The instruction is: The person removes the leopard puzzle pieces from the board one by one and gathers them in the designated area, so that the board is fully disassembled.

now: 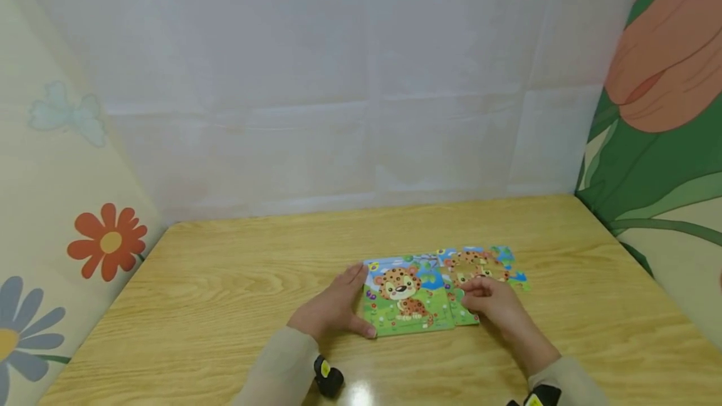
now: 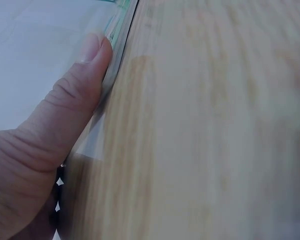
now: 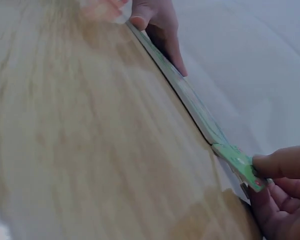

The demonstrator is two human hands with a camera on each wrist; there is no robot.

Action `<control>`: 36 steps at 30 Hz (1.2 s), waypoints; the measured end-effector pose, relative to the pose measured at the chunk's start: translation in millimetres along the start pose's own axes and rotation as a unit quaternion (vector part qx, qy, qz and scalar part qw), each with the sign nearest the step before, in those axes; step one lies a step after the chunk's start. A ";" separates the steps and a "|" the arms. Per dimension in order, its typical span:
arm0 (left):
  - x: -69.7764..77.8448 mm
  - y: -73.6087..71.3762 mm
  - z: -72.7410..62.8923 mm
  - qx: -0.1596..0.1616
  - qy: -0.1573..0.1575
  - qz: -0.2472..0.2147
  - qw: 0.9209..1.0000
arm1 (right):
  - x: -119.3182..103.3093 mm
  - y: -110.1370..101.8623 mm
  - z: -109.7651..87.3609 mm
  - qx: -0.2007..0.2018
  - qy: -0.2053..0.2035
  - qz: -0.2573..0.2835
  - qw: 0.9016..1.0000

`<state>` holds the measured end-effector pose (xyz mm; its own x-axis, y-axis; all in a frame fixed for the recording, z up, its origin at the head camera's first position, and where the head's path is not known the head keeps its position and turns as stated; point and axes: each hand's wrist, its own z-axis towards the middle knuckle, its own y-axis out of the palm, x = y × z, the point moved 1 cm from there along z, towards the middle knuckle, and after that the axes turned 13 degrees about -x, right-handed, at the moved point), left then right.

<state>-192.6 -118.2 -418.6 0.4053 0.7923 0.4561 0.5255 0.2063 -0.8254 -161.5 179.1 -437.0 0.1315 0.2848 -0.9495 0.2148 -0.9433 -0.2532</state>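
Observation:
A square leopard picture board [image 1: 408, 321] lies flat on the wooden table. My left hand [image 1: 333, 302] rests at its left side, thumb along the front edge and fingers by the far left corner. In the left wrist view the thumb [image 2: 72, 95] lies straight against the board's edge. Beside the board on the right is a partly assembled leopard jigsaw puzzle [image 1: 470, 257]. My right hand [image 1: 499, 306] pinches a green puzzle piece [image 3: 240, 162] between thumb and fingers at the puzzle's front, close to the board's right corner. This hand hides part of the puzzle.
Blue and green puzzle pieces [image 1: 516, 275] lie at the jigsaw's right side. The wooden table [image 1: 225, 281] meets a white sheet [image 1: 282, 80] at the back. Flower-printed panels [image 1: 665, 161] stand at both sides.

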 end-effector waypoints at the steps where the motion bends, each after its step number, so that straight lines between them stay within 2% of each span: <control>1: 0.1 0.0 0.3 0.000 0.000 0.001 1.000 | 0.2 0.3 0.3 0.007 0.000 -0.016 1.000; 4: 0.1 0.1 1.0 -0.001 -0.001 0.005 1.000 | -0.1 0.8 0.9 0.024 -0.009 -0.067 0.997; 9: 0.6 0.0 1.3 0.002 0.003 0.002 1.000 | -3.6 1.9 -1.2 0.043 -0.032 -0.159 0.986; 14: 0.8 -0.6 1.7 0.003 0.003 0.004 1.000 | -6.4 3.3 -2.6 0.049 -0.043 -0.208 0.976; 36: 1.3 0.2 1.8 -0.009 -0.001 0.003 1.000 | -9.2 3.5 -5.1 0.039 -0.033 -0.223 0.973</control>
<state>-193.3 -116.2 -418.8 0.4070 0.7951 0.4496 0.5356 0.1910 -0.8226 -157.0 174.0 -428.2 -0.0210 0.6604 -0.7507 0.1628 -0.7385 -0.6543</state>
